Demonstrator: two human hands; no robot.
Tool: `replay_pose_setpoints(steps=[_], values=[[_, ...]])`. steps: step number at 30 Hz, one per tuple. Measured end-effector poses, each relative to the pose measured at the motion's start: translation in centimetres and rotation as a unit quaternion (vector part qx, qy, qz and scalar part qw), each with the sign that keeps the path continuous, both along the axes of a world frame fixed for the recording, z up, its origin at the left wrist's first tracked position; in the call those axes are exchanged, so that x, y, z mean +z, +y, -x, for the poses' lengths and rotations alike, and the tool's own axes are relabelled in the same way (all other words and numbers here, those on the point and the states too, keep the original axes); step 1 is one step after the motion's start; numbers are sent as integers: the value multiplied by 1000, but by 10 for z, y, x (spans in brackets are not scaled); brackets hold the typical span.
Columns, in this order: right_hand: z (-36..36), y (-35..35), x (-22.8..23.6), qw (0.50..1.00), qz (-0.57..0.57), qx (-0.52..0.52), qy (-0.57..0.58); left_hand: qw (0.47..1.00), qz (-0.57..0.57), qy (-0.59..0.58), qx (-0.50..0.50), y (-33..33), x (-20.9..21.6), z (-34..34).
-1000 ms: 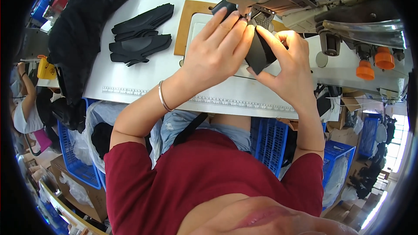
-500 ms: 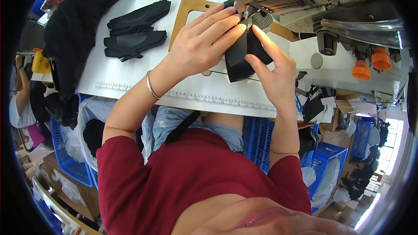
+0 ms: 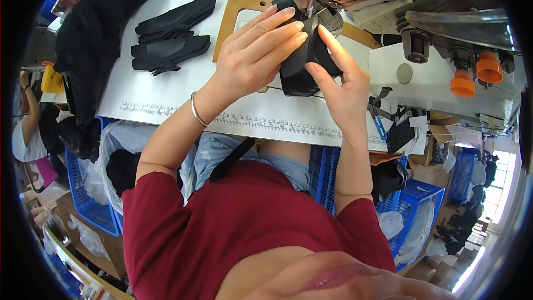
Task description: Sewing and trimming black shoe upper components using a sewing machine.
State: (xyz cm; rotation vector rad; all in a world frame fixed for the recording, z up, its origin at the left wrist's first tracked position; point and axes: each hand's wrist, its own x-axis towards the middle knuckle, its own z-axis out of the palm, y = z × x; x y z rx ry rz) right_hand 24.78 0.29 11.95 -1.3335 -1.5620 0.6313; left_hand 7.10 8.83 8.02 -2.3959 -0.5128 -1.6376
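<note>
My left hand (image 3: 252,58) and my right hand (image 3: 341,80) both hold a black fabric piece (image 3: 297,69) on the white sewing table (image 3: 166,91), just in front of the sewing machine (image 3: 388,0). The left fingers press flat over the top of the piece. The right thumb and fingers pinch its right edge. The piece's far end lies under the machine's presser foot area (image 3: 308,8). A silver bangle (image 3: 196,110) is on my left wrist.
Stacks of black cut pieces (image 3: 172,36) lie at the table's left. A wooden template (image 3: 233,14) sits behind my hands. A black garment heap (image 3: 94,28) hangs off the far left. Blue crates (image 3: 89,203) stand below. Orange spools (image 3: 474,75) sit on the right. Another person (image 3: 28,128) works at left.
Both hands have drawn the black piece slightly toward me and reset their grip; the left fingers now spread across its top. The view has shifted a little.
</note>
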Motion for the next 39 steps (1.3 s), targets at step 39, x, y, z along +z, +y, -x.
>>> replay_pose_setpoints(steps=[39], values=[[-18,21,-4,992,-16,1,128,987,-148,50,-35,30,5,14]])
